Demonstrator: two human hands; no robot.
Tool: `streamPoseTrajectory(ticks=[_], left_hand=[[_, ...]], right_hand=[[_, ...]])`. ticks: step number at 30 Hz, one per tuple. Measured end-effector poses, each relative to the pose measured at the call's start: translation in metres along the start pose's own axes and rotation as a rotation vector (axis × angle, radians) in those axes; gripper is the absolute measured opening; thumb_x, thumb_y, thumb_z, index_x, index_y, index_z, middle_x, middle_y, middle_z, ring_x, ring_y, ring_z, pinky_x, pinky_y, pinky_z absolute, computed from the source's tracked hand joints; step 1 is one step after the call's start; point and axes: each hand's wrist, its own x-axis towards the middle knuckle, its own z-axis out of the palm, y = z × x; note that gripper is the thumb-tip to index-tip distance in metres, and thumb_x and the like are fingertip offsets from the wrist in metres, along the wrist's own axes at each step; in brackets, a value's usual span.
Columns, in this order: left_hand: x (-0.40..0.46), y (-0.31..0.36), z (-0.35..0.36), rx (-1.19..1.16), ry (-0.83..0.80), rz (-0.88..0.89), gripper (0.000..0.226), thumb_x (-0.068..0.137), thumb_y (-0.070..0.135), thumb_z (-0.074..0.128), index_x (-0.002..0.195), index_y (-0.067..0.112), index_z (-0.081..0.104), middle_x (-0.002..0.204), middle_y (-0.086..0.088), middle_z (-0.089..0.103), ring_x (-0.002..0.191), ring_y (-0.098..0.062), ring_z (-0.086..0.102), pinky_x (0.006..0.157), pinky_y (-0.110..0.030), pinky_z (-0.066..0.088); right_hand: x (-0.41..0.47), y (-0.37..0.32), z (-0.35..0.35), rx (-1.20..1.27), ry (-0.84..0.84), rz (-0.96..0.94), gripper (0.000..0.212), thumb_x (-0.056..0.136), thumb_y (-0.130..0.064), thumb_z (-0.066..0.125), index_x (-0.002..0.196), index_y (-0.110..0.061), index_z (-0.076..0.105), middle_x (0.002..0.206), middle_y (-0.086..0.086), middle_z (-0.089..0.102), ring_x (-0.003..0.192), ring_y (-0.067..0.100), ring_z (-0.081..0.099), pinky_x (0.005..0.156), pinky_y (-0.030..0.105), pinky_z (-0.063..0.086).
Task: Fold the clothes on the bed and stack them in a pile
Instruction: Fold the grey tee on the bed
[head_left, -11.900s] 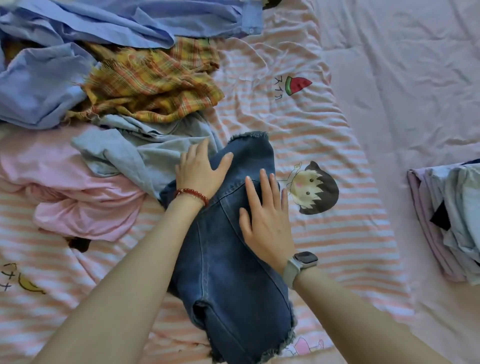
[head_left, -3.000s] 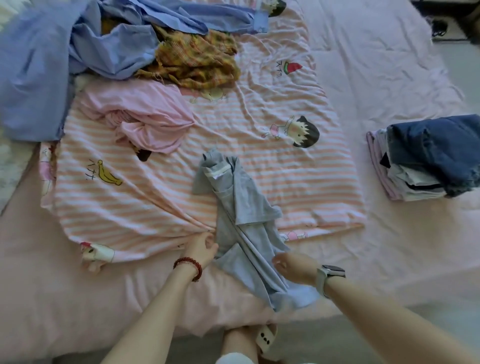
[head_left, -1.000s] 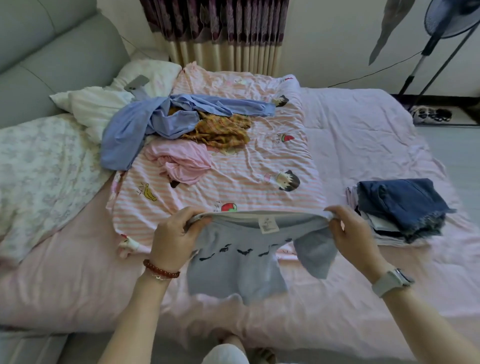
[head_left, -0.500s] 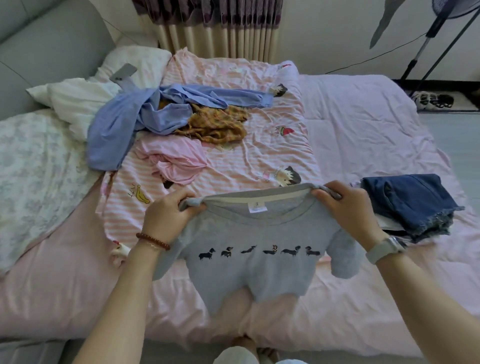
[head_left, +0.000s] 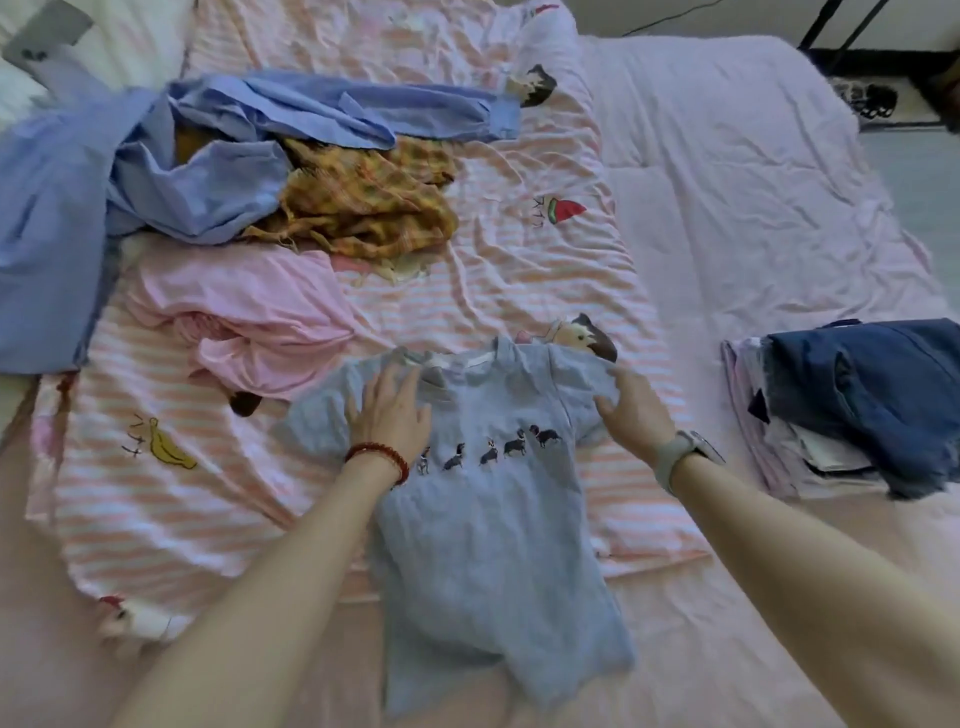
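A grey T-shirt (head_left: 493, 530) with a row of small dogs across the chest lies face up on the bed, collar away from me. My left hand (head_left: 392, 413) rests flat with straight fingers on its left shoulder. My right hand (head_left: 631, 410) touches its right shoulder and sleeve with relaxed fingers. The pile of folded clothes (head_left: 852, 410), dark denim shorts on top, stands at the right. Unfolded clothes lie at the far left: a pink garment (head_left: 249, 322), a yellow plaid garment (head_left: 363, 208) and a blue shirt (head_left: 171, 171).
A pink striped cartoon blanket (head_left: 519, 260) covers the middle of the bed over a pale pink sheet (head_left: 753, 182). A white pillow (head_left: 119, 41) sits at the top left. A fan stand (head_left: 831, 21) and floor show at the top right.
The grey T-shirt was held up by its shoulders; now it lies spread on the bed. Both hands have let go and rest on its shoulders. My view has tilted down.
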Motion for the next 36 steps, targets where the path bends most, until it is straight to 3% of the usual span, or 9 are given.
streamPoseTrajectory(ticks=[6, 7, 8, 14, 17, 22, 25, 28, 36], left_hand=[[0.0, 0.01, 0.072, 0.153, -0.131, 0.143, 0.056, 0.095, 0.046, 0.032, 0.146, 0.033, 0.014, 0.157, 0.001, -0.001, 0.144, -0.022, -0.009, 0.111, -0.057, -0.003], [0.004, 0.013, 0.079, 0.189, -0.122, 0.17, 0.057, 0.094, 0.048, 0.032, 0.146, 0.033, 0.013, 0.157, 0.001, -0.002, 0.143, -0.023, -0.011, 0.11, -0.058, -0.005], [0.008, 0.015, 0.084, 0.21, -0.12, 0.185, 0.058, 0.094, 0.049, 0.032, 0.146, 0.033, 0.013, 0.157, 0.0, -0.003, 0.143, -0.023, -0.012, 0.11, -0.058, -0.007], [0.053, 0.044, 0.088, 0.226, -0.003, 0.254, 0.056, 0.094, 0.044, 0.036, 0.145, 0.025, 0.022, 0.156, -0.002, 0.01, 0.143, -0.023, 0.001, 0.112, -0.053, 0.004], [0.084, 0.068, 0.087, 0.23, 0.016, 0.302, 0.057, 0.094, 0.044, 0.038, 0.145, 0.023, 0.023, 0.153, -0.003, 0.018, 0.141, -0.022, 0.012, 0.11, -0.052, 0.008], [0.129, 0.105, 0.088, 0.084, -0.133, 0.147, 0.054, 0.089, 0.059, 0.038, 0.132, 0.026, 0.04, 0.133, -0.006, 0.049, 0.127, -0.027, 0.037, 0.107, -0.052, 0.017], [0.144, 0.12, 0.085, -0.131, -0.172, 0.065, 0.035, 0.086, 0.052, 0.051, 0.09, 0.018, 0.058, 0.087, 0.001, 0.057, 0.093, -0.023, 0.052, 0.078, -0.035, 0.04], [0.153, 0.133, 0.083, -0.389, -0.219, 0.121, 0.02, 0.087, 0.027, 0.059, 0.072, 0.015, 0.055, 0.064, 0.004, 0.047, 0.072, -0.019, 0.046, 0.052, -0.023, 0.033], [0.159, 0.157, 0.086, -0.195, 0.032, 0.171, 0.027, 0.089, 0.039, 0.055, 0.107, 0.02, 0.062, 0.113, -0.005, 0.053, 0.112, -0.024, 0.046, 0.095, -0.039, 0.032]], right_hand=[[0.011, 0.046, 0.039, 0.592, -0.03, 0.403, 0.023, 0.091, -0.021, 0.047, 0.09, 0.0, 0.058, 0.076, 0.005, 0.047, 0.068, 0.017, 0.044, 0.067, 0.037, 0.045], [0.017, 0.047, 0.041, 0.733, 0.012, 0.463, 0.022, 0.09, -0.019, 0.048, 0.078, -0.001, 0.054, 0.073, 0.005, 0.041, 0.065, 0.016, 0.039, 0.085, 0.05, 0.047], [0.024, 0.047, 0.043, 0.873, 0.044, 0.524, 0.022, 0.09, -0.017, 0.048, 0.071, -0.006, 0.048, 0.071, 0.005, 0.039, 0.063, 0.016, 0.037, 0.063, 0.03, 0.027], [0.044, 0.045, 0.051, 1.203, 0.03, 0.638, 0.006, 0.088, -0.009, 0.052, 0.086, -0.004, 0.056, 0.081, 0.007, 0.057, 0.07, 0.019, 0.056, 0.06, 0.03, 0.054], [0.044, 0.055, 0.052, 1.145, 0.107, 0.524, 0.008, 0.092, -0.012, 0.048, 0.091, -0.009, 0.055, 0.088, 0.005, 0.055, 0.082, 0.019, 0.055, 0.076, 0.041, 0.053], [0.047, 0.074, 0.037, 0.574, 0.298, 0.083, 0.033, 0.096, -0.021, 0.045, 0.067, -0.022, 0.029, 0.061, -0.008, 0.035, 0.052, 0.007, 0.034, 0.052, 0.029, 0.027], [0.054, 0.082, 0.026, 0.434, 0.331, -0.021, 0.031, 0.096, -0.02, 0.045, 0.068, -0.026, 0.032, 0.055, -0.006, 0.04, 0.051, 0.011, 0.037, 0.054, 0.037, 0.026], [0.061, 0.092, 0.017, 0.435, 0.375, -0.002, 0.018, 0.097, -0.019, 0.042, 0.082, -0.011, 0.046, 0.06, 0.004, 0.048, 0.057, 0.027, 0.046, 0.057, 0.042, 0.032], [0.067, 0.105, 0.015, 0.195, 0.5, 0.127, 0.023, 0.097, -0.024, 0.044, 0.104, -0.006, 0.057, 0.077, 0.02, 0.064, 0.07, 0.043, 0.056, 0.057, 0.04, 0.035]])
